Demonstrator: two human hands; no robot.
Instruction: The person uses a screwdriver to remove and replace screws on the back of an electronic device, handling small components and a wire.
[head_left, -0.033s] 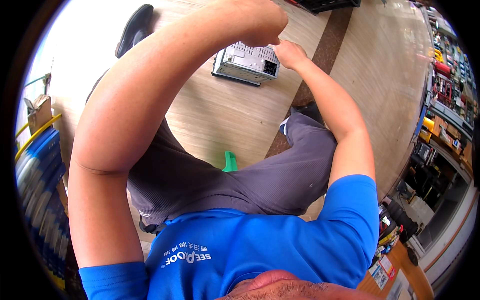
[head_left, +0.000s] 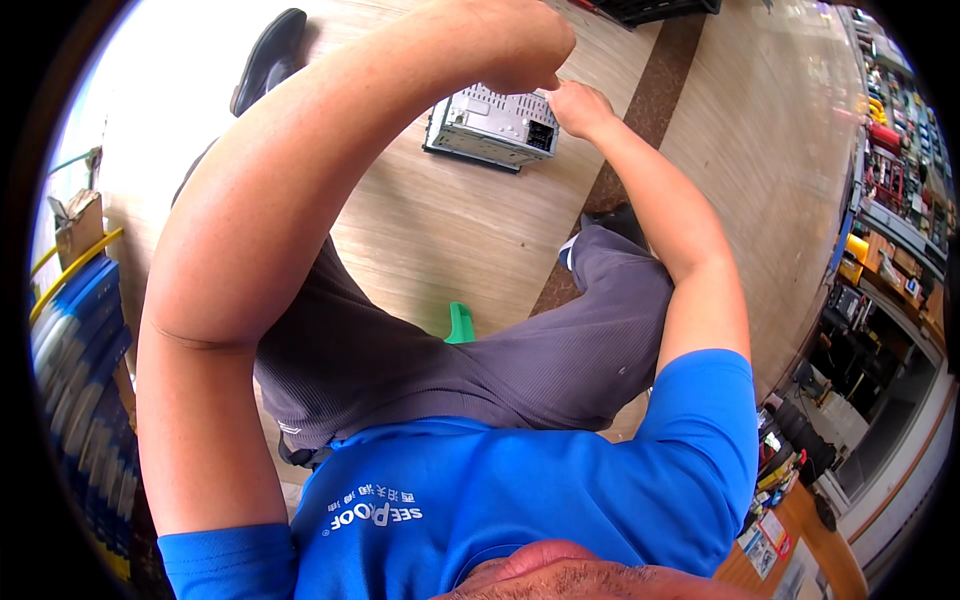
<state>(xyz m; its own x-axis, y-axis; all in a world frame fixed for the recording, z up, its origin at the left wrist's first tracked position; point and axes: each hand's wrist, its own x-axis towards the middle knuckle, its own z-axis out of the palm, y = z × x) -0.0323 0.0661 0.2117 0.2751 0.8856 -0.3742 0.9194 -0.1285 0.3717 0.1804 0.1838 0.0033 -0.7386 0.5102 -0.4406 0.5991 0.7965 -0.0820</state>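
Note:
A silvery metal box with slotted vents and a black connector socket, like a car stereo unit (head_left: 490, 130), rests on the floor ahead of me. Over its far top edge my left hand (head_left: 522, 50) is curled closed, and its forearm covers part of the box. What those fingers grip is hidden. My right hand (head_left: 583, 108) comes in at the box's right far corner, its fingers pinched together beside my left fingertips. Whatever sits between them is too small to make out.
A green plastic piece (head_left: 460, 323) lies between my legs. A black crate (head_left: 660, 10) stands at the far edge, and a black shoe (head_left: 272, 60) shows at upper left. Blue packs (head_left: 80, 330) fill a yellow rack at left; crowded shelves (head_left: 895, 170) line the right.

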